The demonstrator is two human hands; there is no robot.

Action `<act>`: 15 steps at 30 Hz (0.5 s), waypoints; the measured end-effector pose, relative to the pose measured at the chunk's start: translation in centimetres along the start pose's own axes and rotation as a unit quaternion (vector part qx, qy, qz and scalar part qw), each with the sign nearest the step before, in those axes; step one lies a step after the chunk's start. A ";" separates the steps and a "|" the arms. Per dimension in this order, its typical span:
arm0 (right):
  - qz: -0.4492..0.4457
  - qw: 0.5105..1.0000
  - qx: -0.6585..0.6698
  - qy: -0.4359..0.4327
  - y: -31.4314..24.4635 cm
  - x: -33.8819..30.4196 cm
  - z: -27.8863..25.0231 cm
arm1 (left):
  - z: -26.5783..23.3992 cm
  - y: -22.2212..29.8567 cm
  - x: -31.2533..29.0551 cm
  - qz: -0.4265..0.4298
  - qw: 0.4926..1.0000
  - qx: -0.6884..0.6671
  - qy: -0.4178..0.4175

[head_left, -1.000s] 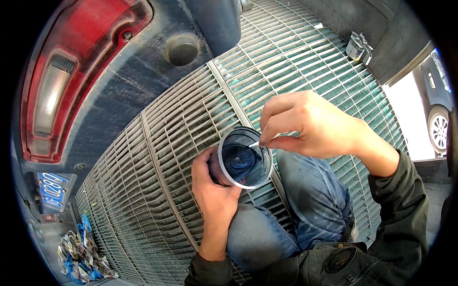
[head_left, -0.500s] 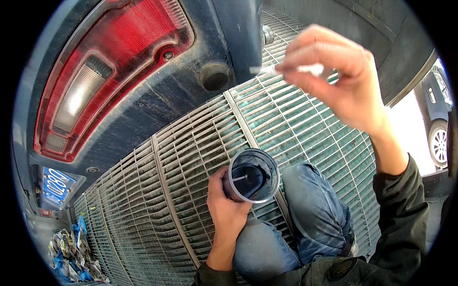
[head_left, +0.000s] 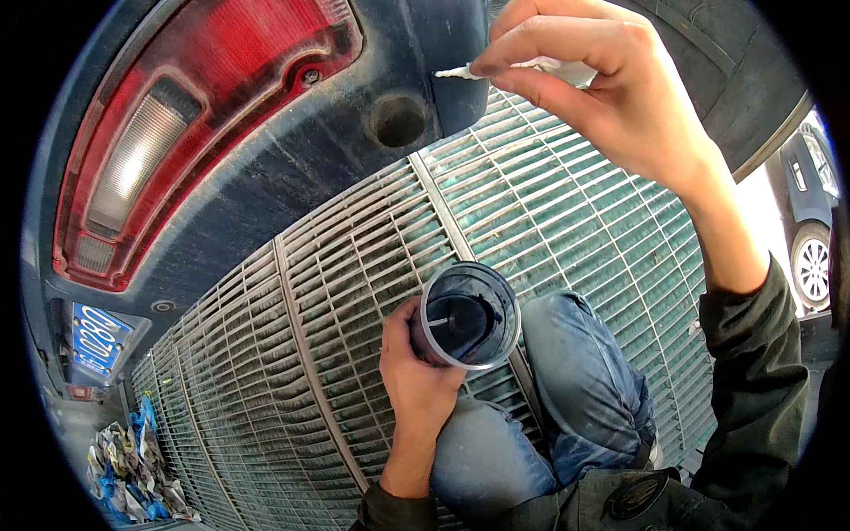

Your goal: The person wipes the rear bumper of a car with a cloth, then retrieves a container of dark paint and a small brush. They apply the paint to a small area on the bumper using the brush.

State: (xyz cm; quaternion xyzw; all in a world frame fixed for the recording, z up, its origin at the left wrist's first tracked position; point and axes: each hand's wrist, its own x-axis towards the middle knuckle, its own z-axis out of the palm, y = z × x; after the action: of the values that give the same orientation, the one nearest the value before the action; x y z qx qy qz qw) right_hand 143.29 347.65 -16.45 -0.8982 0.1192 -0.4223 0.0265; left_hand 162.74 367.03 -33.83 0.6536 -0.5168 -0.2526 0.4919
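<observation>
My left hand grips a clear plastic cup of dark liquid, held over my knee in blue jeans. My right hand is raised near the top of the view, its fingers pinched on a small white swab-like stick whose tip points left. That tip hovers right next to the dusty dark bumper of a car, near a round recess in it. The cup stays well below the raised hand.
A red and white tail light fills the upper left. A metal floor grating lies beneath me. A blue plate and a pile of crumpled rubbish sit lower left. Another car's wheel shows at right.
My right hand has lifted from the cup's rim up to the bumper, carrying the white stick. The view has tilted up toward the car; my left hand keeps the cup.
</observation>
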 end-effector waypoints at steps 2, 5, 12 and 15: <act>0.000 1.000 -0.017 -0.007 0.1 0.1 0.0 | 0.0 0.0 0.0 -0.001 1.000 0.005 0.001; -0.006 1.000 -0.019 -0.006 -0.1 0.4 0.2 | 0.0 0.1 0.0 -0.004 1.000 0.014 0.002; 0.002 1.000 0.000 -0.011 0.0 0.7 0.1 | 0.1 0.0 0.0 0.003 1.000 0.014 0.002; 0.000 1.000 0.010 -0.005 0.1 0.6 0.3 | 0.0 -0.1 -0.1 -0.002 1.000 0.011 0.007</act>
State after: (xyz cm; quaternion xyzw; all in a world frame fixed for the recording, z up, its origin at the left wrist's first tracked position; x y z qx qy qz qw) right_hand 143.85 347.42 -16.17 -0.9000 0.1149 -0.4189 0.0362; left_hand 162.74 367.09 -33.99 0.6619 -0.5143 -0.2435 0.4879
